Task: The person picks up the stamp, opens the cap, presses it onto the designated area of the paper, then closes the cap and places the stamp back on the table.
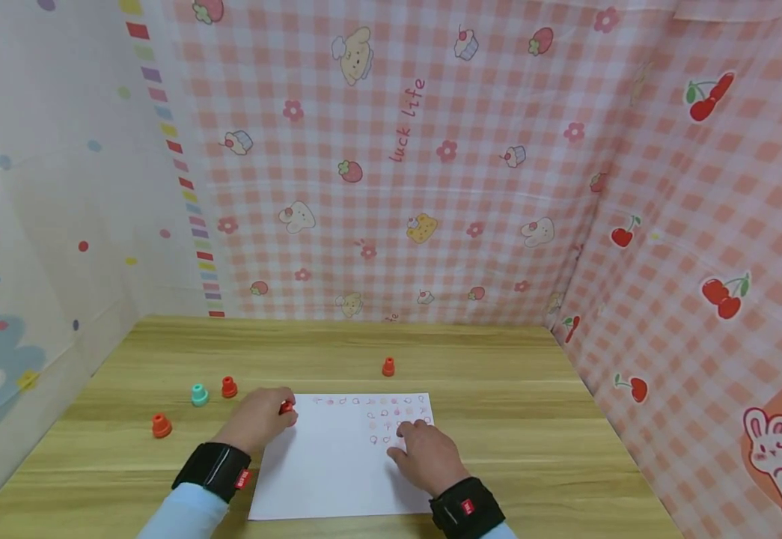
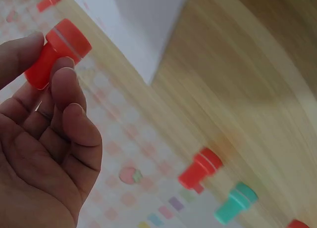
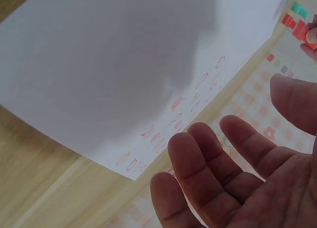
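Note:
My left hand (image 1: 259,419) is at the upper left corner of a white sheet of paper (image 1: 323,479). Between its thumb and fingers it pinches a red toy stamp (image 2: 69,37), clearest in the left wrist view. Rows of small, mostly reddish stamped prints (image 1: 396,412) run along the top and upper right of the sheet. Over the sheet's right side is my right hand (image 1: 427,458), holding nothing. In the right wrist view its fingers (image 3: 187,156) are loosely bent and spread; whether they touch the paper cannot be told.
Left of the sheet stand a red stamp (image 1: 229,387), a teal stamp (image 1: 199,395) and another red stamp (image 1: 161,426). One more red stamp (image 1: 388,367) stands behind the paper. Patterned cloth (image 1: 377,187) hangs behind the wooden table (image 1: 532,434) and along both sides.

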`<state>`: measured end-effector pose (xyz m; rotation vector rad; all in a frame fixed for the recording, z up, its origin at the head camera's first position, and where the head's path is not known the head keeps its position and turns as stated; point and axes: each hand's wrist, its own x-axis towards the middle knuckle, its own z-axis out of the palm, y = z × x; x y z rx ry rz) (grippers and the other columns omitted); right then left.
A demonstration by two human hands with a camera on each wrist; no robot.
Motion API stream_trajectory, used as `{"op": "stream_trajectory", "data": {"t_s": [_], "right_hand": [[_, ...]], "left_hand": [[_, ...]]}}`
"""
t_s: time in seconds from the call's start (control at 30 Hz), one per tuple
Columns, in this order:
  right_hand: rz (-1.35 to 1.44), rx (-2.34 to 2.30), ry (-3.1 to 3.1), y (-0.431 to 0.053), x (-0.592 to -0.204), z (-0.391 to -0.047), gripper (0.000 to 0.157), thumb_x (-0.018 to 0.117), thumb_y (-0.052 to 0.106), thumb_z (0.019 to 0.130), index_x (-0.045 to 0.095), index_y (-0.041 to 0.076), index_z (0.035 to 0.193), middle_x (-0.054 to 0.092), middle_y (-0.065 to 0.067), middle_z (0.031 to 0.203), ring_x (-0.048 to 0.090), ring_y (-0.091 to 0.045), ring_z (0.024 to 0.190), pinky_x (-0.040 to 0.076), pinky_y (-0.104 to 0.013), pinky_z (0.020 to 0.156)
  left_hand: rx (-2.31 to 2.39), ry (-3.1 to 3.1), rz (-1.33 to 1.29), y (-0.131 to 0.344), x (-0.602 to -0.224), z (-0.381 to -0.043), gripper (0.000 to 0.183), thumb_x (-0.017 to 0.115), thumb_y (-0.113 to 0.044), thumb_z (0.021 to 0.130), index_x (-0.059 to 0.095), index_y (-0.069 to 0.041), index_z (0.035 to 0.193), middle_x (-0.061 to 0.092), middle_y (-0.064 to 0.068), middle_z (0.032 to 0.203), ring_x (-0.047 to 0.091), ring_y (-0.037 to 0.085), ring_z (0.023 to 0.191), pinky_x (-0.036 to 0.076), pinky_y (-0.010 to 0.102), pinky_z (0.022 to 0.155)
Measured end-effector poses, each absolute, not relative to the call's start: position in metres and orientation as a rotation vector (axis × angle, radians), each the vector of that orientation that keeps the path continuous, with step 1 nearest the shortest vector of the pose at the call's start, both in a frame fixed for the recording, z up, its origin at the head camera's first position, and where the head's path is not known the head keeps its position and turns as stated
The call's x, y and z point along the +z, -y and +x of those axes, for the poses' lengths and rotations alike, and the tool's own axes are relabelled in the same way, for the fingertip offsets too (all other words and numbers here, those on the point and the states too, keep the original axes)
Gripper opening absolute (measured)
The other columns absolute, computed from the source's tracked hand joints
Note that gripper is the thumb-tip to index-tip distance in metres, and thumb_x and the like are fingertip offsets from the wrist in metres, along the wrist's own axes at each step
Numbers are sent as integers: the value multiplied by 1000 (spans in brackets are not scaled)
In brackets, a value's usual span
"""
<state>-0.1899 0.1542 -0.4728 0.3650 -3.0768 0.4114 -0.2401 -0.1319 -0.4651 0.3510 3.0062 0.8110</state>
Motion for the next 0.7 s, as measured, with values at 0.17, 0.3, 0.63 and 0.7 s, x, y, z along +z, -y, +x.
{"op": "stream_trajectory", "data": {"t_s": [0.17,0.3,0.63,0.7], "right_hand": [[380,427,3061,-156,-474,-189,29,74,32,88,67,6,101,57,-3,80,52,-17,69,44,-35,62],[381,447,3059,-157,-475,-189,29,73,32,88,67,6,100,58,-4,80,53,-17,69,44,-35,63],[354,510,3093,-159,-475,-191,30,73,31,89,68,6,103,60,-5,84,53,-18,72,45,-36,65],[355,512,3093,-159,-475,-191,30,73,31,89,68,6,103,60,-5,85,53,-18,72,45,-36,66]], "left_hand": [[760,-3016,323,152,-466,-242,18,75,-12,88,67,-3,101,60,3,78,51,20,69,47,33,62],[715,-3058,329,168,-468,-243,15,74,-11,87,67,-2,98,58,3,76,50,20,68,44,34,61],[667,-3113,247,206,-470,-242,19,73,-15,88,63,0,94,50,2,69,45,19,62,34,32,56],[652,-3114,247,211,-468,-242,19,73,-15,88,63,1,94,47,2,68,43,19,61,32,32,55]]}}
